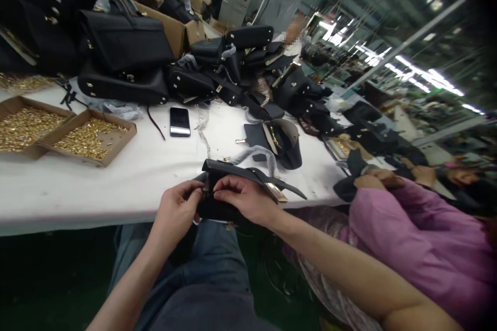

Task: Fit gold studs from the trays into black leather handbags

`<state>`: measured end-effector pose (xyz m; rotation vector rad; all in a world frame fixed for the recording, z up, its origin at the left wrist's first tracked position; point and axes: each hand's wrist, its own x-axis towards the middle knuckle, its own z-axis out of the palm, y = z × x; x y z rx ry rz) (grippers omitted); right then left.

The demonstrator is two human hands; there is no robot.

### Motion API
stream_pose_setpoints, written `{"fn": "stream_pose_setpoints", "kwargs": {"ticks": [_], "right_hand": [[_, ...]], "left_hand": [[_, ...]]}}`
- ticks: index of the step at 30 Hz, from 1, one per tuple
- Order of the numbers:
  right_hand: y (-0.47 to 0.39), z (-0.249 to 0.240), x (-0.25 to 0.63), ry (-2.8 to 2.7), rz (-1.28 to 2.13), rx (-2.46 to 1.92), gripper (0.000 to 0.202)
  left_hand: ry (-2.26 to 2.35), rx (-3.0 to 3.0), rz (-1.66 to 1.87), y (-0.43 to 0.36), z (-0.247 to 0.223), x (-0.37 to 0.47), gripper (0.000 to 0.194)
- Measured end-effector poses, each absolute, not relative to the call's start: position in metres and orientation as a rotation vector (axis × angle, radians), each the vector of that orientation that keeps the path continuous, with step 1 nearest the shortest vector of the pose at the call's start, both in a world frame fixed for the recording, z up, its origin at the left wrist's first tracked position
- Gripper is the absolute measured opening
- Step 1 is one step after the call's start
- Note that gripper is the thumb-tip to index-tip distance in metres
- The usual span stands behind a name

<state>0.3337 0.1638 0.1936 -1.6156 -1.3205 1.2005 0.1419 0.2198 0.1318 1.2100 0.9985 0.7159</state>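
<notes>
A black leather handbag rests at the table's front edge, over my lap, its flap lifted. At the bag's left side, my left hand is closed, thumb and index finger pinching its edge. My right hand is also closed, thumb and fingertips pinching a thin dark part of the bag just beside the left fingertips. Exactly what small piece lies between the fingertips is hidden. A gold metal plate shows by my right wrist. The bag's plastic-wrapped handle lies behind the flap.
Cardboard trays of small gold fittings stand at left. A phone and an open black bag lie on the white table. Black bags are piled behind. A co-worker in a pink sleeve sits close at right.
</notes>
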Motion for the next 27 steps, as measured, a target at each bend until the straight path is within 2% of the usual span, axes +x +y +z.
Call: {"fn": "stream_pose_setpoints", "kwargs": {"ticks": [6,16,27], "right_hand": [[0.164,0.186,0.330,-1.492,1.040,-1.460,0.006],[0.165,0.187,0.323,-1.509,0.915,-1.505,0.007],[0.169,0.179,0.323,-1.496,0.844,-1.583,0.013]], "left_hand": [[0.947,1.106,0.755,0.213,0.132,0.144,0.034],[0.918,0.999,0.773,0.206,0.140,0.140,0.036],[0.898,1.367,0.816,0.205,0.141,0.128,0.031]]}}
